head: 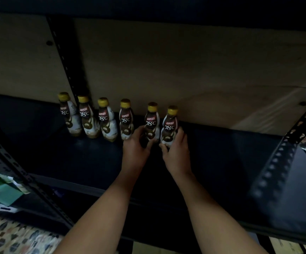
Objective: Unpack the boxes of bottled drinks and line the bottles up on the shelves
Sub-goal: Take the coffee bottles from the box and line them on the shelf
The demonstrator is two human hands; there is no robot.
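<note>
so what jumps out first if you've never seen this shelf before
A row of six yellow-capped coffee bottles stands along the back of the dark shelf, against a pale board. The left hand grips the fifth bottle and the right hand the sixth bottle, at the row's right end.

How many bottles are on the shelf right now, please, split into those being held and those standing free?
Bottles held: 2, one in the left hand, one in the right hand
Bottles standing free: 4, starting from the leftmost
Total: 6

patterned floor (pixel 11 239) | green packets (pixel 4 187) lower left | plywood backing (pixel 185 70)
</note>
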